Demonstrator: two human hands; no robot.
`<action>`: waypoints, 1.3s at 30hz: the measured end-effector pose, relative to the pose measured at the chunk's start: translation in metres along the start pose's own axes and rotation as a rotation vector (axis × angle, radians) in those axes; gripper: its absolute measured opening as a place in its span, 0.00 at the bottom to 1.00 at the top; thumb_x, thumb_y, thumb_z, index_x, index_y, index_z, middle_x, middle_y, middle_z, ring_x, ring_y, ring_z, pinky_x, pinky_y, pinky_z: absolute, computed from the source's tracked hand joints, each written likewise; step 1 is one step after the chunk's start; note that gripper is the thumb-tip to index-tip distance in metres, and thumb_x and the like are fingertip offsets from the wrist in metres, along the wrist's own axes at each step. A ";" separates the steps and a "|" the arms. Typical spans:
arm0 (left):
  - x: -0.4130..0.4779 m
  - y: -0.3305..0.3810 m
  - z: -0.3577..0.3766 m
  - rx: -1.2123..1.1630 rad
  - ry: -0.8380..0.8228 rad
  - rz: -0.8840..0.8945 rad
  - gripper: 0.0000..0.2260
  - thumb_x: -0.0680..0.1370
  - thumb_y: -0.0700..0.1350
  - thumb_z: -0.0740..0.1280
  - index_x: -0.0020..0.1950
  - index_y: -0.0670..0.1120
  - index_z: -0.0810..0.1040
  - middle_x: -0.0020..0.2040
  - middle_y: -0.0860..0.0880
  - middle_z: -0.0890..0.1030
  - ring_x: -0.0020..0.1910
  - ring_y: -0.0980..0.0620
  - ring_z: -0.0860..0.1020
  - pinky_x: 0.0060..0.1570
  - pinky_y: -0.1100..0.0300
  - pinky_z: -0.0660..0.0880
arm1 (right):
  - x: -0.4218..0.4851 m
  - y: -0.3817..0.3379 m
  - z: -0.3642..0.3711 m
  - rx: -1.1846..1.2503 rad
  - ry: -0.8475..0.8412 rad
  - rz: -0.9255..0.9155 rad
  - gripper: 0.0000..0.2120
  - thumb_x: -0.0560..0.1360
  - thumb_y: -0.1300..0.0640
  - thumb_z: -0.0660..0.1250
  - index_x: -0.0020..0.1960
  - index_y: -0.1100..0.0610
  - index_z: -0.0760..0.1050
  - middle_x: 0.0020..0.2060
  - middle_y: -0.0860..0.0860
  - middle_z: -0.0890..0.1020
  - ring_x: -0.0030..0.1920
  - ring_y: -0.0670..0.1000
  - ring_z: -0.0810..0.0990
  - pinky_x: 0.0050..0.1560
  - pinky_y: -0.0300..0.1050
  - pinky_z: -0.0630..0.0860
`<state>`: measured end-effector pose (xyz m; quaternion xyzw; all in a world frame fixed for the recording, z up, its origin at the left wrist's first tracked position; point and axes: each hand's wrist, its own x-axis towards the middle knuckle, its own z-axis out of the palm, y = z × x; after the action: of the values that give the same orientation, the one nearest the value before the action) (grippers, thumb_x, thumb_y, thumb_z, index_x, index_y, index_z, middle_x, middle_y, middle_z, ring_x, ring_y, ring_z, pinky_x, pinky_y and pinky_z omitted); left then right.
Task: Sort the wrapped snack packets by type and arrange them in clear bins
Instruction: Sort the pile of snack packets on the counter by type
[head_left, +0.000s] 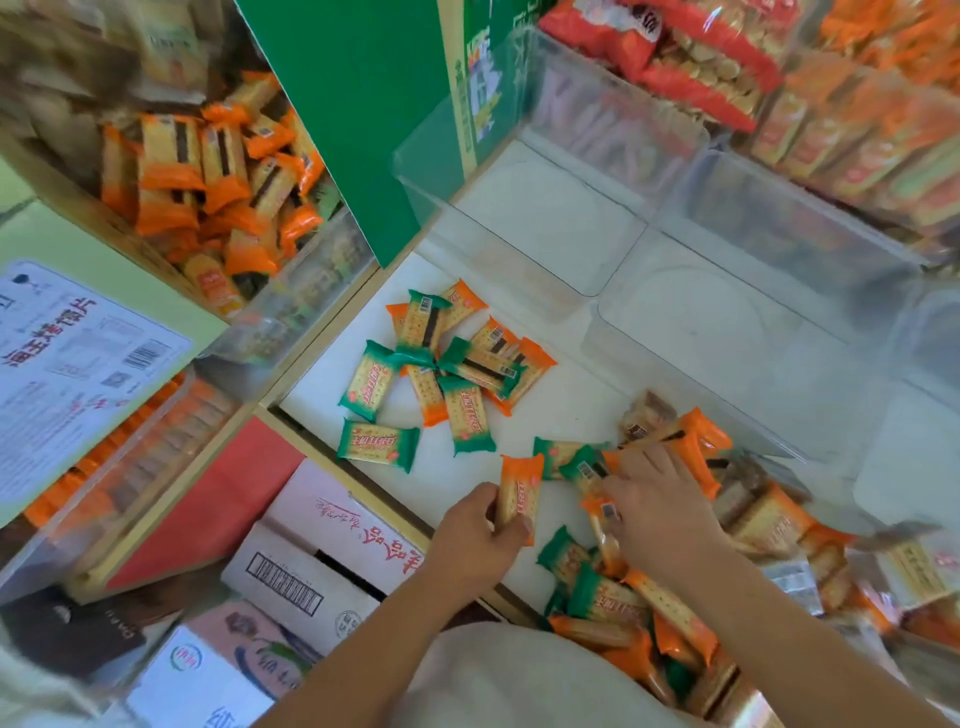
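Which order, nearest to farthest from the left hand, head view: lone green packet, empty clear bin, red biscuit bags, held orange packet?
1. orange packet: gripped in the left hand itself.
2. lone green packet: up and left of the hand.
3. empty clear bin: farther back, centre.
4. red biscuit bags: top right, behind the bin.
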<state>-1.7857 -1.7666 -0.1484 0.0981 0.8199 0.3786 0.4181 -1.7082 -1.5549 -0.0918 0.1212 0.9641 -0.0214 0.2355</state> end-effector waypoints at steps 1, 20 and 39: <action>0.000 0.000 -0.004 -0.035 -0.016 -0.012 0.08 0.79 0.54 0.70 0.52 0.51 0.76 0.45 0.53 0.79 0.43 0.53 0.79 0.45 0.56 0.78 | 0.001 0.002 -0.004 -0.003 -0.015 -0.004 0.15 0.66 0.49 0.80 0.51 0.48 0.82 0.52 0.49 0.77 0.61 0.56 0.71 0.68 0.54 0.71; 0.059 0.043 -0.091 -0.162 0.373 -0.013 0.10 0.79 0.50 0.73 0.60 0.52 0.81 0.48 0.57 0.81 0.43 0.62 0.79 0.41 0.69 0.73 | 0.085 -0.042 -0.062 1.405 -0.046 0.511 0.12 0.74 0.54 0.76 0.53 0.56 0.77 0.36 0.55 0.84 0.37 0.55 0.84 0.48 0.60 0.85; 0.065 0.058 0.036 0.455 -0.101 0.125 0.51 0.69 0.70 0.73 0.84 0.52 0.52 0.84 0.49 0.51 0.81 0.44 0.50 0.79 0.45 0.55 | -0.049 0.016 -0.042 1.043 0.227 0.327 0.06 0.79 0.53 0.70 0.55 0.43 0.81 0.49 0.34 0.82 0.52 0.30 0.78 0.49 0.21 0.71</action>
<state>-1.8085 -1.6759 -0.1601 0.2593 0.8545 0.2038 0.4014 -1.6809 -1.5464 -0.0314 0.3712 0.8137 -0.4456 0.0392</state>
